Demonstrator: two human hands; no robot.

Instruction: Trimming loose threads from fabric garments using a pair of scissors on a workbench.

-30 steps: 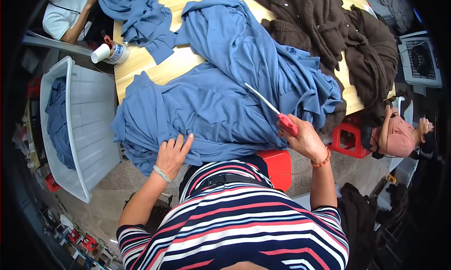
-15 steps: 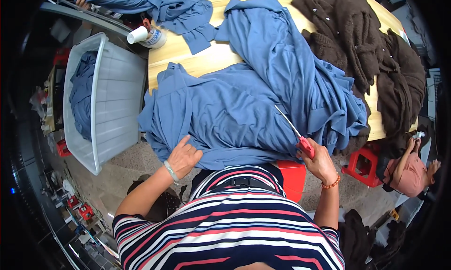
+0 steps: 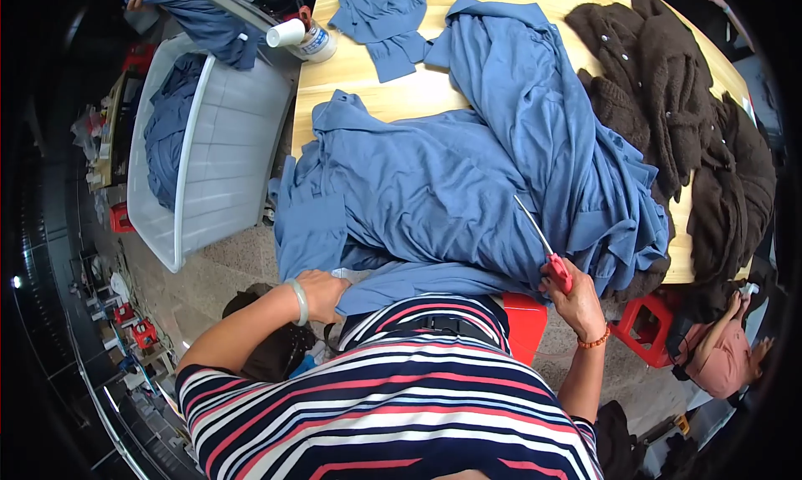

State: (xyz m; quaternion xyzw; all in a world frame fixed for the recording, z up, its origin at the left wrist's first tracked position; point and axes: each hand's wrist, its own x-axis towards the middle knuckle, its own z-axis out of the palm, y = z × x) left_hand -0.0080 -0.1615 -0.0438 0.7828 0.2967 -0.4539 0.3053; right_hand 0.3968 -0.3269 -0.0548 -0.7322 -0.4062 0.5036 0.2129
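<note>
— Blue cloth is lying spread over the near part of the wooden counter, with its near edge hanging off toward the person's striped shirt.

— What is the right hand doing?

— It is closing around the red handles of a pair of scissors. The slim blades are pointing up and to the left, lying against the blue fabric. The fingers are wrapping the handles tightly, so I cannot tell how far the blades are parted.

— And the left hand?

— It is curling at the hanging hem of the cloth, just below the counter edge, fingers bending in on the fabric as if pinching it. A pale bangle is sitting on that wrist.

— What else is lying around?

— Brown knitted garments are piling up at the right end of the counter, touching the blue heap. A smaller blue piece is lying at the far side, near a white cup and a roll of tape. A white plastic tub is standing to the left of the counter, holding more blue cloth. Red stools are standing on the floor at the right, where another person in pink is crouching.
</note>
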